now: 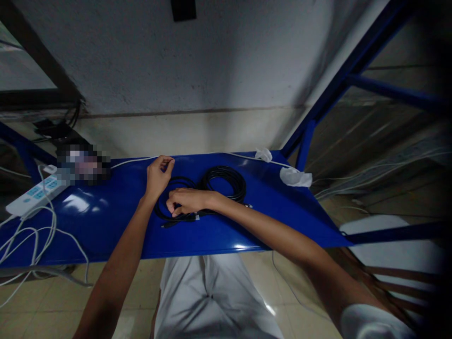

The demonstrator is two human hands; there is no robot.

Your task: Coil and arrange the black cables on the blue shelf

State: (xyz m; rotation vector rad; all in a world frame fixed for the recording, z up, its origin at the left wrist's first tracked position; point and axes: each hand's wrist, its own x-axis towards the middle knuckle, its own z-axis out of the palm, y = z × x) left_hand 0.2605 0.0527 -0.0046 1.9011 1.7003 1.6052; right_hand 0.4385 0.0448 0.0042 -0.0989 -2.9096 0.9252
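My left hand is held over the back part of the blue table, its fingers curled and thumb tip pressed near them. Whatever may be in that pinch is too small to make out. Lower and to the right, my right hand lies across a loose loop of thin black cable, fingers curled down on it and partly hiding it. A plug end of black cable with a pale metal tip shows just below that hand. Right beside it rests a thicker coil of black cable, partly behind my right wrist.
A white power strip with tangled white cords occupies the table's left end. Crumpled white scraps lie at the back right, by a thin white cable. Blue frame posts flank the table; a wall stands behind.
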